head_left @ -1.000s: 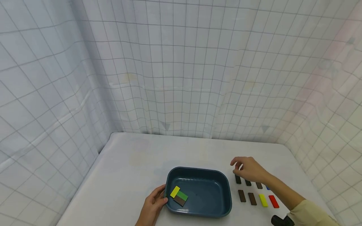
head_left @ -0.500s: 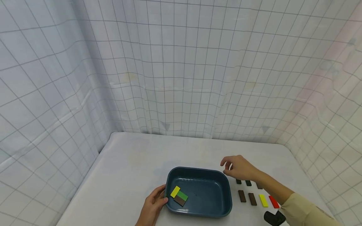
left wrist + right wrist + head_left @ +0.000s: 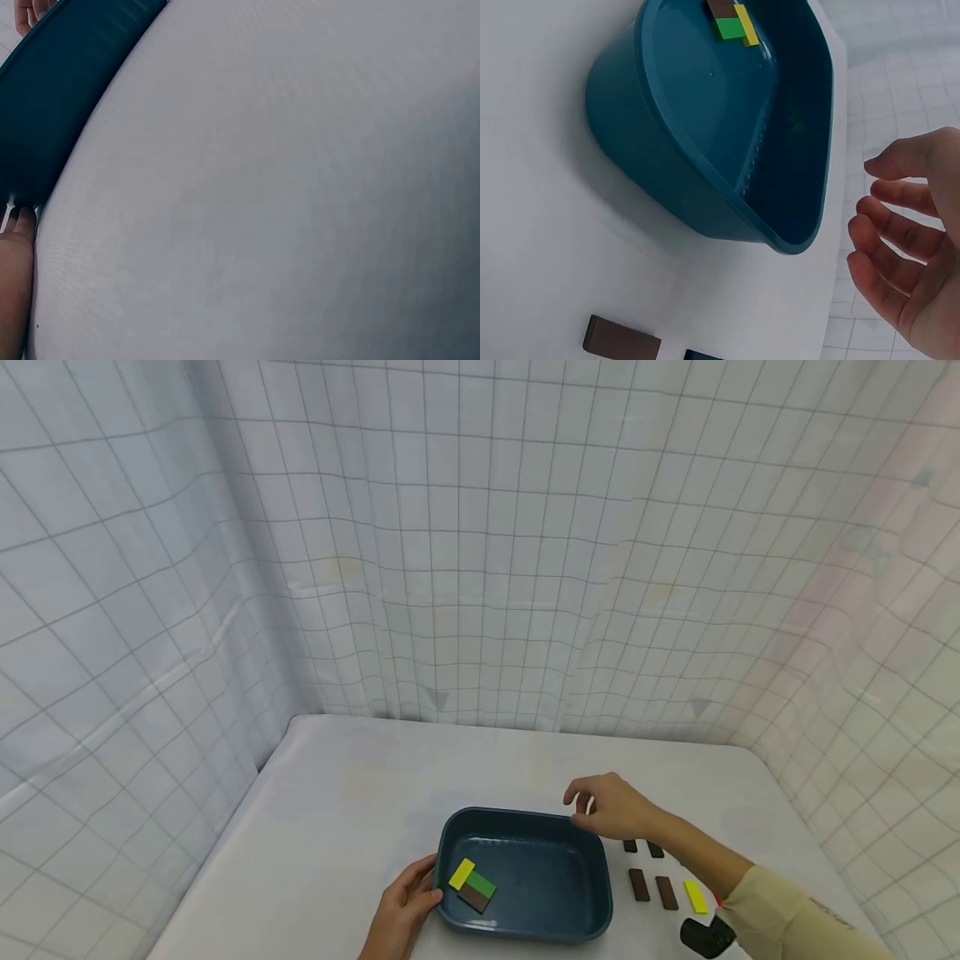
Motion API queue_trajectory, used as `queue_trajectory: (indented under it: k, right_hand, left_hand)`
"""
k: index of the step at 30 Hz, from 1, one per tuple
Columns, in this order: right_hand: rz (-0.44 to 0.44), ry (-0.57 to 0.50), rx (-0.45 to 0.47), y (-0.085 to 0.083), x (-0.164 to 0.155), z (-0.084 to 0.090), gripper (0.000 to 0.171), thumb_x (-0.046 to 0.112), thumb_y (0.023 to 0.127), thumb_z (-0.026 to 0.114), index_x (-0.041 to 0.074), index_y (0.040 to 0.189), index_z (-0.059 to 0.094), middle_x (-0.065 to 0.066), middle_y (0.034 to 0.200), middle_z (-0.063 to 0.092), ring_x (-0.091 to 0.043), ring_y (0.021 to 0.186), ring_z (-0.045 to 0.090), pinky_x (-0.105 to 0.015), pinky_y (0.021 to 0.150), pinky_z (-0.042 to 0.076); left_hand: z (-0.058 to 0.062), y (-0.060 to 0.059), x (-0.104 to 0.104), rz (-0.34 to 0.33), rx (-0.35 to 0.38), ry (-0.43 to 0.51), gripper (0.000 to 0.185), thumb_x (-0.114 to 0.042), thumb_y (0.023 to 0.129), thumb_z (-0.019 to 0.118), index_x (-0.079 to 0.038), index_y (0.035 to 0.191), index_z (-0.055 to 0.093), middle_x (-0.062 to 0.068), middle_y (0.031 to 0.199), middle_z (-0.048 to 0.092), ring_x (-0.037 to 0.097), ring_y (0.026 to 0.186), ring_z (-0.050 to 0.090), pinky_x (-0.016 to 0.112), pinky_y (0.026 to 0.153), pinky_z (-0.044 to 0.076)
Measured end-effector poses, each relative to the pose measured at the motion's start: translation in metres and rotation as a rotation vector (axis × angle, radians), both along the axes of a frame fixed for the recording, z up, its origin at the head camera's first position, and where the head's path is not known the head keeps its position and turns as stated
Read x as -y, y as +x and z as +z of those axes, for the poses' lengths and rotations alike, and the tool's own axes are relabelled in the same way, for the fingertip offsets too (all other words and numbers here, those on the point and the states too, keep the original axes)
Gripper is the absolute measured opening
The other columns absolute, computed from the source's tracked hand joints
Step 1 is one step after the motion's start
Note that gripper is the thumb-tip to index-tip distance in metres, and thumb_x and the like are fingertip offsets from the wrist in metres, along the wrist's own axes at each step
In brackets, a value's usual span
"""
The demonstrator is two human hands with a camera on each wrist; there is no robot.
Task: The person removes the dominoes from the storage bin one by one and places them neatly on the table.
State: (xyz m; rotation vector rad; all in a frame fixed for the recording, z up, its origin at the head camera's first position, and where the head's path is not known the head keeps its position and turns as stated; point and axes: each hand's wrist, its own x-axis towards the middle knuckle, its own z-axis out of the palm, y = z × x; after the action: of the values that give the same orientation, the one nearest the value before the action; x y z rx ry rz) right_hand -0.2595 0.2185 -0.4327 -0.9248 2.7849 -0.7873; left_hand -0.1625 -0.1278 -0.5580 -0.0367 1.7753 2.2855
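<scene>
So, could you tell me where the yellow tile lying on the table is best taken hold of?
Pinch the yellow tile across its two long edges, coming straight down from above: it lies flat on the table, thin and narrow, with a brown tile close beside it.

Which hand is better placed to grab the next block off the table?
Right. The right hand hovers empty beside the loose blocks; the left hand rests on the basin, opposite side.
</scene>
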Motion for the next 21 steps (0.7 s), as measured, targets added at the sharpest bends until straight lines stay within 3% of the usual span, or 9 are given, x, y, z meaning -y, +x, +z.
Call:
queue_trajectory:
  k: [21]
  right_hand:
    - [0.195, 0.034, 0.033, -0.012, 0.053, -0.013, 0.017, 0.011, 0.09, 0.075, 0.007, 0.106, 0.073, 0.013, 0.078, 0.064, -0.005, 0.072, 0.061, -0.025, 0.064, 0.053]
  left_hand:
    - [0.002, 0.002, 0.002, -0.017, -0.014, 0.017, 0.06, -0.006, 0.099, 0.061, 0.012, 0.151, 0.037, 0.031, 0.161, 0.029, 0.047, 0.149, 0.026, 0.036, 0.109, 0.044]
